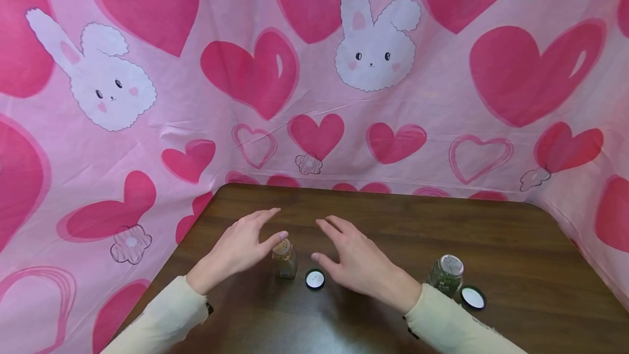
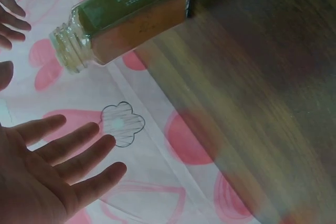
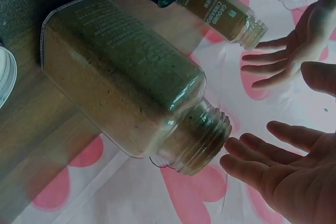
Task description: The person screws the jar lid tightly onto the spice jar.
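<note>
Both spice jars [image 1: 285, 258] [image 1: 446, 274] standing uncapped on tabletop [image 1: 516, 245], caps [image 1: 315, 279] [image 1: 473, 298] lying beside; recapping outstanding. Left hand [image 1: 241, 247], right hand [image 1: 356, 261] hovering, grips spread, holding nothing.

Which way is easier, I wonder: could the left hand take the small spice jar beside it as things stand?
Probably yes. The left hand is open, its thumb right beside the small spice jar, and nothing lies between them. The loose cap and the right hand are on the jar's other side.
</note>
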Motion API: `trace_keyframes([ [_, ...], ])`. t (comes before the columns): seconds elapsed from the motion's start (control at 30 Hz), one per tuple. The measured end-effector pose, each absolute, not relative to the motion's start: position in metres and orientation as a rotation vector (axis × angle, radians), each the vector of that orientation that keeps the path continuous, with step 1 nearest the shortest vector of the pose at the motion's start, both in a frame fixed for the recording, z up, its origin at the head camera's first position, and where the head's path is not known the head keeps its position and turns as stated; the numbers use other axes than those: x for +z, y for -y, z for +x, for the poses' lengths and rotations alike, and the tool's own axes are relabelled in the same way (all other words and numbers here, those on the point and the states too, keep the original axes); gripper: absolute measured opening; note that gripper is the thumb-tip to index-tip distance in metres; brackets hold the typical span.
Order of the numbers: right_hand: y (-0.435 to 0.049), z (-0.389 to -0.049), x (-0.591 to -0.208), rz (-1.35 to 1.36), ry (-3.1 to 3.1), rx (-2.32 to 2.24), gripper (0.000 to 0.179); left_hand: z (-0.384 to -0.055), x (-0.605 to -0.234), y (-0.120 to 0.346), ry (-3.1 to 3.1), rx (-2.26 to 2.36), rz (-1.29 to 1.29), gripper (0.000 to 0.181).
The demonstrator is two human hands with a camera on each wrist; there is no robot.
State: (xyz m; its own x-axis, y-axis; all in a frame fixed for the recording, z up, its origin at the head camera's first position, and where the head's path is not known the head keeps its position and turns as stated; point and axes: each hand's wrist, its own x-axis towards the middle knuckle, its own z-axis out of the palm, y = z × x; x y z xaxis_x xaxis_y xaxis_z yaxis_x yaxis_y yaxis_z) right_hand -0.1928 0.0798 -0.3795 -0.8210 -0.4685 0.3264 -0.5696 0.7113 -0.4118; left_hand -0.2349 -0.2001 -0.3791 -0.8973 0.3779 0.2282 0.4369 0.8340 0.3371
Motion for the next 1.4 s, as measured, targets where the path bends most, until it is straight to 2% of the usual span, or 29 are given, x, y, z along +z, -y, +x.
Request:
trace_keyframes([
  [1.17, -0.075, -0.185, -0.397, 0.861, 2.701, 0.8, 0.063, -0.232, -0.41, 0.212, 2.921, -0.694, -0.752, 0.082],
  [1.4, -0.073, -0.185, -0.401, 0.862, 2.741, 0.831, 0.064, -0.237, -0.417, 0.218, 2.916, -0.847, -0.807, 0.084],
])
